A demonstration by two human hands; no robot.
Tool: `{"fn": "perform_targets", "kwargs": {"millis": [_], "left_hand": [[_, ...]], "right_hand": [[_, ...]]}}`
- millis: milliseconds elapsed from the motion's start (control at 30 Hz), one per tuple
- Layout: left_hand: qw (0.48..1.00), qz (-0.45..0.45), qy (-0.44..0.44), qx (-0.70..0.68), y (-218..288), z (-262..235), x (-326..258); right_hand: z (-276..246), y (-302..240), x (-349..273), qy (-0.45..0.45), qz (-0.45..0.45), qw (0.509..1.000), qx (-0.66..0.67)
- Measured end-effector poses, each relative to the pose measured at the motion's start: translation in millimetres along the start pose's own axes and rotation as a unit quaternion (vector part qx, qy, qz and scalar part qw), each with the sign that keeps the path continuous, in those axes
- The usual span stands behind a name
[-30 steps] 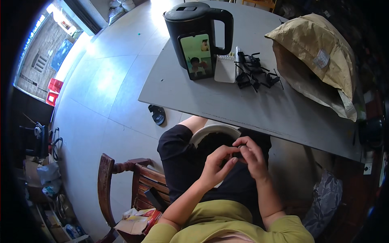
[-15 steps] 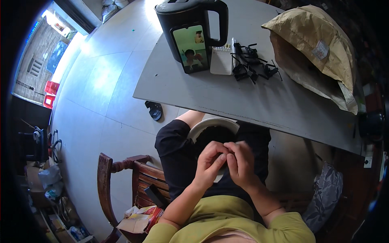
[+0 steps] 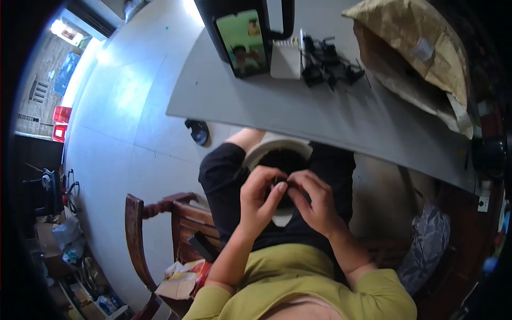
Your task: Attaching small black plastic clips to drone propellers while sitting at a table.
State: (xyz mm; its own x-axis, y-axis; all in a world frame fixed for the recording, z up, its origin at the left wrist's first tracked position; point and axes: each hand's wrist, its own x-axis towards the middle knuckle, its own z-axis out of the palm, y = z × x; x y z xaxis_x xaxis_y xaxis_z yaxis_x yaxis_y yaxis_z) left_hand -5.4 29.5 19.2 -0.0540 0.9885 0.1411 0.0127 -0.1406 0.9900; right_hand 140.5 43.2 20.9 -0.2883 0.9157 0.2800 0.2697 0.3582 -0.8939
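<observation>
My left hand [image 3: 258,194] and my right hand [image 3: 312,200] meet over my lap, fingers curled in pinches with the fingertips almost touching. Between the left thumb and forefinger is something small and dark, too small to name. Whatever the right fingertips pinch, if anything, is hidden. Just below the hands, a pale bucket [image 3: 250,155] sits between my knees, full of a dark mass whose kind does not show. The hands cover part of its near side.
A grey table [image 3: 256,109] lies ahead, bearing a black kettle [image 3: 212,33], a phone [image 3: 242,45], a white tray [image 3: 286,63], several black wiry pieces [image 3: 325,63] and an open paper bag [image 3: 405,32]. A wooden chair [image 3: 194,234] holds an opened carton [image 3: 178,285] at left.
My hands have drawn slightly apart at the fingertips, and a small dark thing now shows at the left fingers. The whole view has shifted, with the table higher in it.
</observation>
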Motion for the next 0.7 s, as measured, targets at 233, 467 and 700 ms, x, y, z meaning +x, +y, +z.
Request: {"fn": "perform_targets", "kwargs": {"millis": [233,467,700], "left_hand": [[0.998,-0.022,-0.017,-0.061,10.1,4.5,1.0],[0.988,-0.073,-0.001,-0.138,10.9,12.6,-4.4],[0.997,-0.063,0.011,-0.046,-6.0,3.2,-12.9]], "right_hand": [[6.6,-3.9,2.4,0.065,-0.105,0.979,-0.164],[12.0,-12.4,-2.3,0.059,-0.158,0.929,-0.328],[12.9,-4.0,-4.3,0.014,-0.132,0.959,-0.252]]}}
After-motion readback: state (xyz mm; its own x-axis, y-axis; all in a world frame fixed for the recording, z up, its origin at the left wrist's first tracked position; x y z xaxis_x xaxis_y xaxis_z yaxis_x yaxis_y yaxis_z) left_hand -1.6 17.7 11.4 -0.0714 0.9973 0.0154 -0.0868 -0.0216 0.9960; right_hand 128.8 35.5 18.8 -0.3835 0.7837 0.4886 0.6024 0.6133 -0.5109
